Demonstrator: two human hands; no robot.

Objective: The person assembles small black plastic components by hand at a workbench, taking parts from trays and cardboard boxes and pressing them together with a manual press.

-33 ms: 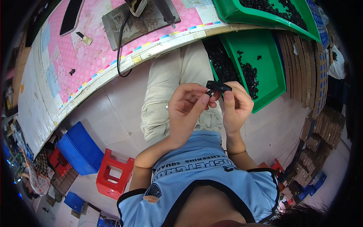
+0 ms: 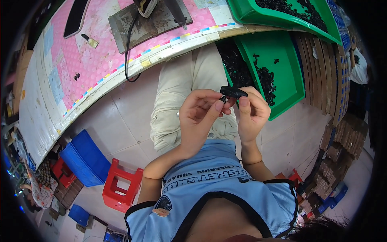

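Above my lap, my right hand [image 2: 254, 115] pinches a glossy black elongated plastic part [image 2: 234, 92] between thumb and fingers. My left hand [image 2: 199, 119] has its thumb and fingertips closed on a small black piece [image 2: 223, 99] at the near end of that part. The two pieces meet or nearly touch; the fingers hide the exact contact. A green tray [image 2: 296, 76] just beyond my right hand holds loose black pieces [image 2: 266, 82]. More black parts [image 2: 234, 60] lie in a heap beside it, under the table edge.
Ahead is a table [image 2: 92, 72] with a pink covering, a phone [image 2: 76, 18], a small brush [image 2: 91, 41], a metal plate [image 2: 121, 30] and a hanging black cable [image 2: 127, 60]. Another green tray [image 2: 250, 16] sits at the upper right. A red stool [image 2: 121, 187] and blue crate [image 2: 86, 159] stand left.
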